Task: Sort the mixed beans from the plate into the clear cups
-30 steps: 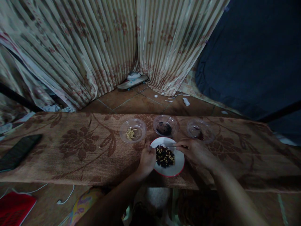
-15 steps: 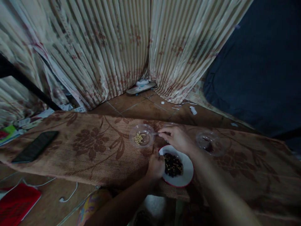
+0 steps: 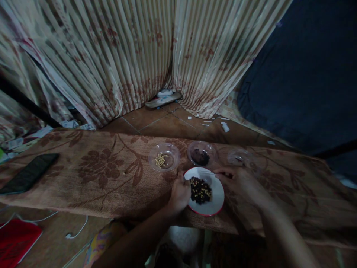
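A white plate with a red rim (image 3: 216, 203) sits on the brown floral cloth and carries a heap of mixed dark and pale beans (image 3: 200, 190). My left hand (image 3: 180, 193) is closed on the plate's left edge. My right hand (image 3: 237, 178) pinches thin metal tweezers (image 3: 209, 172) whose tips reach over the far side of the plate. Behind the plate stand three clear bowls: the left bowl (image 3: 164, 156) holds pale beans, the middle bowl (image 3: 202, 153) holds dark beans, and the right bowl (image 3: 241, 158) holds a few dark bits.
A black phone (image 3: 28, 173) lies on the cloth at far left. A red item (image 3: 15, 243) and a white cable (image 3: 75, 232) lie on the floor below. Striped curtains (image 3: 134, 56) hang behind, with a sandal (image 3: 163, 98) at their foot. Dark fabric (image 3: 306, 74) fills the right.
My right hand has come back with the tweezers from over the left bowl of pale beans to the plate's far edge. The left hand kept hold of the plate.
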`<act>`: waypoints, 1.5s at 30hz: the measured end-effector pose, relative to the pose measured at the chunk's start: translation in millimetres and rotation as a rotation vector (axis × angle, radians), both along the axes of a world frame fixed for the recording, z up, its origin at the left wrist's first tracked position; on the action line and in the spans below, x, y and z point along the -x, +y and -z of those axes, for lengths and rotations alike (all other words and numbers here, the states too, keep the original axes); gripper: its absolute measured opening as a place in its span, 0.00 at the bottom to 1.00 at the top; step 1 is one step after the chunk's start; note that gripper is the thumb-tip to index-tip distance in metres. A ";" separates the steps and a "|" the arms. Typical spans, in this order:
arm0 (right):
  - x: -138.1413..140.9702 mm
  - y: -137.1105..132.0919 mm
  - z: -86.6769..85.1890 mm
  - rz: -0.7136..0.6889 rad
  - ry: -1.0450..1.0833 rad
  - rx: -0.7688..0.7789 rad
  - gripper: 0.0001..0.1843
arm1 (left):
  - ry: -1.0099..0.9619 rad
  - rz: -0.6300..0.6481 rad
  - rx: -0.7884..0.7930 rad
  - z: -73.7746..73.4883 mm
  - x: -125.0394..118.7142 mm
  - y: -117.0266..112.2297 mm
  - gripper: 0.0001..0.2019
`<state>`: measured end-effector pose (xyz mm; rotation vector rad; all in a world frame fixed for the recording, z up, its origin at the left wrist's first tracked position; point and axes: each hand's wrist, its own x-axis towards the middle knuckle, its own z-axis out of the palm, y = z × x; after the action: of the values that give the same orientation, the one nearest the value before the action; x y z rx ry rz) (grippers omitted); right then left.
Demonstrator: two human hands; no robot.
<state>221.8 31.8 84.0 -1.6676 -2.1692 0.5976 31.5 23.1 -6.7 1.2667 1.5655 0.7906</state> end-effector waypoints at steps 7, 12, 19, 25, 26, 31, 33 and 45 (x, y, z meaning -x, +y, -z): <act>-16.6 -4.8 18.7 -0.075 -0.116 0.063 0.12 | 0.061 -0.009 -0.016 -1.0 -0.9 1.4 0.21; -14.6 -5.4 22.3 -0.112 -0.152 0.012 0.12 | 0.040 0.003 -0.013 -2.7 0.0 1.2 0.21; -12.1 -5.4 18.4 -0.127 -0.210 -0.001 0.12 | 0.024 -0.028 -0.012 0.8 -0.6 2.0 0.22; -12.9 -3.4 21.3 -0.136 -0.219 0.001 0.13 | 0.050 -0.031 0.000 2.3 -1.0 2.7 0.21; -13.0 -3.1 21.9 -0.140 -0.220 0.002 0.13 | 0.048 -0.031 0.000 2.5 -0.9 2.6 0.21; -11.9 -2.0 23.3 -0.137 -0.230 -0.002 0.12 | 0.054 -0.016 0.002 0.9 -0.9 2.4 0.22; -11.1 -1.6 23.3 -0.126 -0.239 -0.004 0.13 | 0.062 -0.020 0.008 -0.1 -1.1 2.5 0.23; -10.9 -1.1 23.6 -0.136 -0.225 0.004 0.13 | 0.094 -0.036 0.024 -1.2 -2.2 2.8 0.23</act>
<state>232.7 30.7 60.4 -1.6701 -2.4564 0.4695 33.7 25.9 -5.5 1.2777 1.6717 0.7420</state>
